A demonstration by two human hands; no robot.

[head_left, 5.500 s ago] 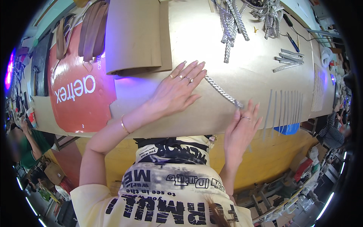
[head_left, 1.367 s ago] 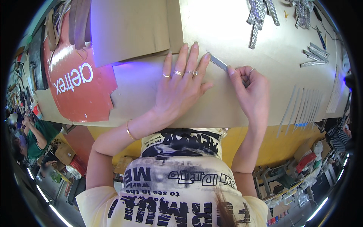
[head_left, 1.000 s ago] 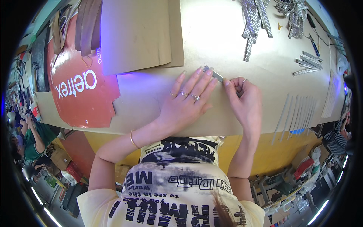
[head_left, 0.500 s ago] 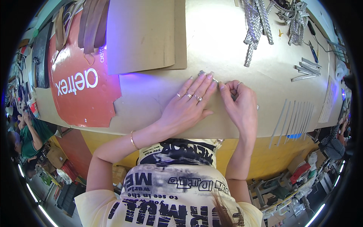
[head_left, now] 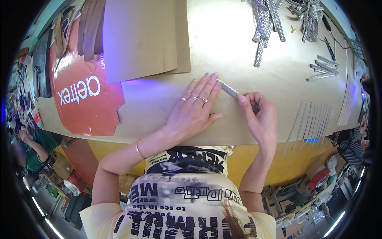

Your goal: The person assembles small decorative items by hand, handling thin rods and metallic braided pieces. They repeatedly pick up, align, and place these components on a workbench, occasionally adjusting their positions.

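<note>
A short silver braided strip point(head_left: 228, 89) lies slantwise on the table. Its far end goes under the fingertips of my left hand point(head_left: 191, 109), which is stretched flat on the tabletop. At the strip's near right end, the thumb and forefinger of my right hand point(head_left: 260, 117) pinch it, the other fingers curled in. Farther right rest several short braided pieces point(head_left: 324, 68), some apparently folded. Nearer the front edge is a row of thin grey strips point(head_left: 314, 117), several side by side.
Bundles of long silver braid point(head_left: 262, 30) hang over the far side of the table. A brown cardboard sheet point(head_left: 145, 40) and a torn red sheet point(head_left: 85, 109) cover the left part, with brown straps point(head_left: 91, 34) on top. A blue-handled tool point(head_left: 330, 49) lies far right.
My right hand has slid right and slightly nearer, and more of the braided strip shows between my hands. My left hand, still flat, has shifted slightly left in the picture.
</note>
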